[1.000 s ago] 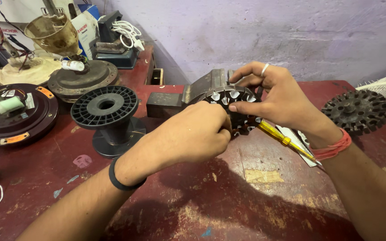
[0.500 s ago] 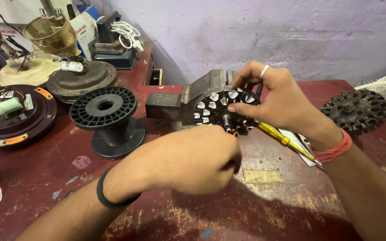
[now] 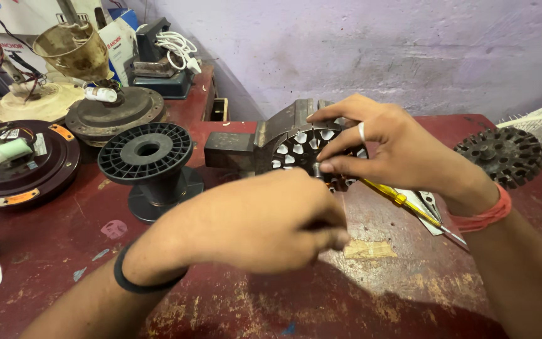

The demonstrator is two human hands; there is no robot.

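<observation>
A round black stator core [image 3: 296, 149] with pale slot liners stands on edge against a grey metal vise [image 3: 236, 149] on the red bench. My right hand [image 3: 396, 147], with a ring and a red wrist thread, grips the core's top and right rim, index finger pressed on its face. My left hand [image 3: 265, 223], with a black wristband, hovers in front of and below the core. Its fingers are curled closed, and nothing shows in them. This hand hides the core's lower part.
A yellow-handled screwdriver [image 3: 404, 202] lies right of the core. A black plastic spool [image 3: 148, 164] stands left of the vise. A second toothed stator [image 3: 500, 154] sits at the right. Fan motor housings [image 3: 17, 164] and a coil part [image 3: 73, 50] crowd the left.
My left hand has drawn back from the core toward me and lower, uncovering more of the core's face. My right hand keeps its grip on the core.
</observation>
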